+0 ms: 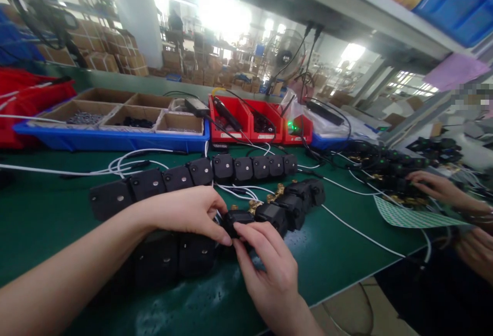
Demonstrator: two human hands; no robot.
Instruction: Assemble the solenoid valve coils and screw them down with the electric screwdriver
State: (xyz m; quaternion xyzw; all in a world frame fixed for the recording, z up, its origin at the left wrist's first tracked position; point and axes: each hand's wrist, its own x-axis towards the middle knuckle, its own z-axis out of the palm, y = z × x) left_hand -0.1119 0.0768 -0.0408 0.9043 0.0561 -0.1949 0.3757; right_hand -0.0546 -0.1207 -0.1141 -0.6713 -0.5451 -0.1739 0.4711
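Note:
My left hand (188, 212) is closed on the left side of a black box-shaped unit (239, 217) with a brass fitting, its thumb against the near edge. From the near right, my right hand (269, 259) pinches at the same unit's front edge, fingertips almost meeting my left thumb. Whether a small part sits between the fingertips is hidden. Right of it, more black units with brass fittings (280, 190) stand in a slanting row. Behind is a row of black housings (234, 169) with silver dots. Two more housings (196, 254) lie beneath my left forearm.
A blue tray (127, 143) with cardboard compartments of small parts and red bins (231, 133) line the back of the green table (339, 238). White cables (358, 230) cross it. At right, another person's hand (439, 187) reaches among black units beside a green-and-white sheet (412, 215). A shelf hangs overhead.

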